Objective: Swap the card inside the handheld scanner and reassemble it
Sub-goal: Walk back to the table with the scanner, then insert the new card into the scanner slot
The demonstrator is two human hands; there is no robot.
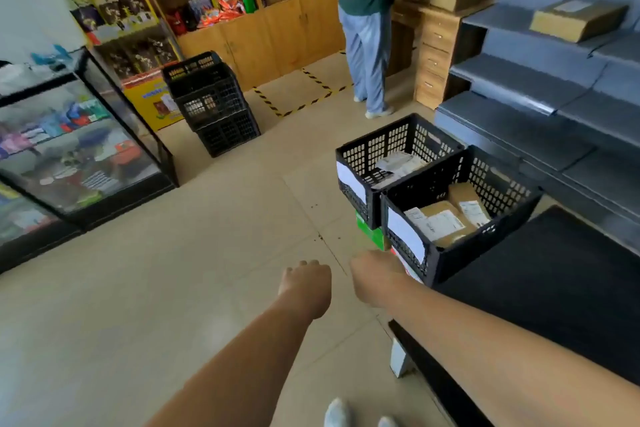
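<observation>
Head view: both bare arms stretch fwd and down over the beige tiled floor (173, 288). Left hand (306, 282) seen from the back, knuckles up, fingers curled under; can't tell if they pinch anything. Right hand (375, 276) just beside it, also back-of-hand to the camera, fingers hidden on the far side, so spread or closed can't be told either. The two hands are near each other but apart, w/ a strip of floor showing between.

Handheld scanner and card: not visible anywhere in frame. If either is held, it's hidden under the hands; can't say. So the scanner's direction and long axis relative to the fingers can't be read.

R of the hands: two black perforated plastic crates (460, 218) holding brown parcels w/ white labels, stacked on green and red boxes; the right hand is nearest them, almost at the near crate's corner. A dark matte tabletop (554, 288) runs along the R edge under the right forearm. Judgement: if the scanner sits that side, the right hand is the closer one; task looks not yet begun.

Background: another person standing at wooden shelving (242, 28), glass display case (86, 149) on L.
</observation>
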